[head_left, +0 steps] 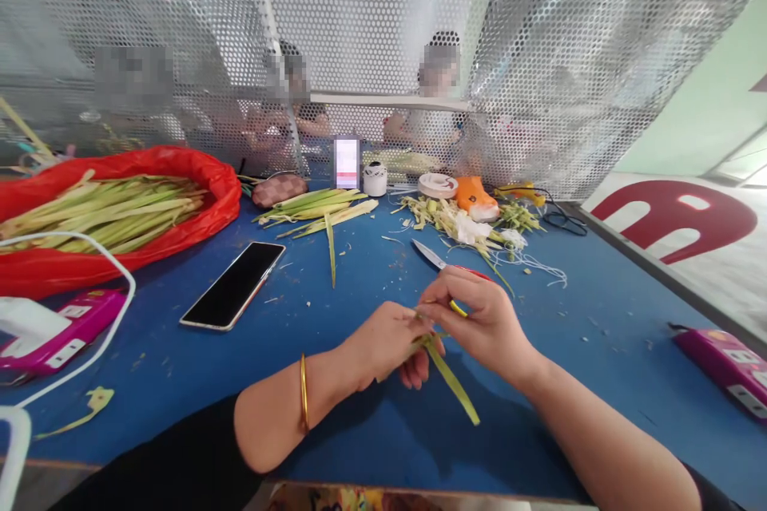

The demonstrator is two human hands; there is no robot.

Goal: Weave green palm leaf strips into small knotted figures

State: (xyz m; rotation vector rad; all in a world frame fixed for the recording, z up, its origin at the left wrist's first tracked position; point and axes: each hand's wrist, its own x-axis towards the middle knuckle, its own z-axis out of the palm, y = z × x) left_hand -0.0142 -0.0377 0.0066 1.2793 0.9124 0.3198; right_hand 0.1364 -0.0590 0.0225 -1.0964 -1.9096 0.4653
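Observation:
My left hand (395,343) is closed around a green leaf strip (455,387), whose free end hangs down to the right over the blue table. Close against it, my right hand (479,319) pinches at the strip near the left fingertips; the pinched part is mostly hidden by the fingers. Just beyond my right hand lies a pair of scissors (427,254) with its blades pointing up and left; the red and yellow handles are partly covered by the hand. Farther off, a small bundle of long green leaves (311,207) rests on the table, with one leaf pointing toward me.
At left are a red bag (224,176) full of leaves, a dark-screened phone (233,287), a purple power strip (89,327) and a white cable. Leaf scraps (443,215), a tape roll (437,185) and white thread lie at back right. People sit behind a perforated metal screen (383,24).

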